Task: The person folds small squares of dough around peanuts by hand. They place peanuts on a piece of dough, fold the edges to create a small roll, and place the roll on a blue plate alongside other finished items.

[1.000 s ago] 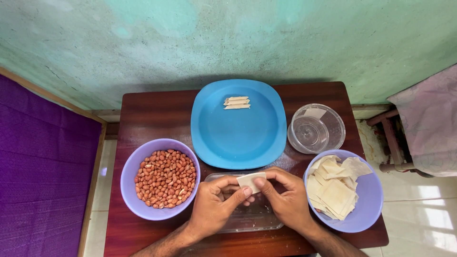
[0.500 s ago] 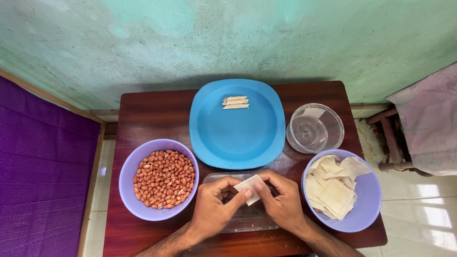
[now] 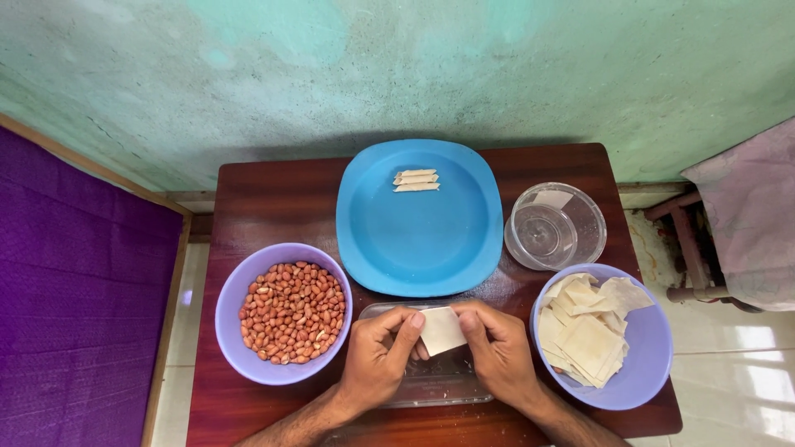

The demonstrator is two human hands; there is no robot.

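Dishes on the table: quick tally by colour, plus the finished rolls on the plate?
Purple bowls: 2, one of peanuts, one of wrapper squares
Blue plate: 1
Clear round container: 1
Clear tray under the hands: 1
Rolled wrappers on the plate: 3
Total: 8

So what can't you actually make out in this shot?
- Head view: anything inside the pale square dough wrapper; the left hand and right hand cover its edges.
- The clear rectangular tray is mostly under both hands.
- What the three small rolls on the blue square plate hold.
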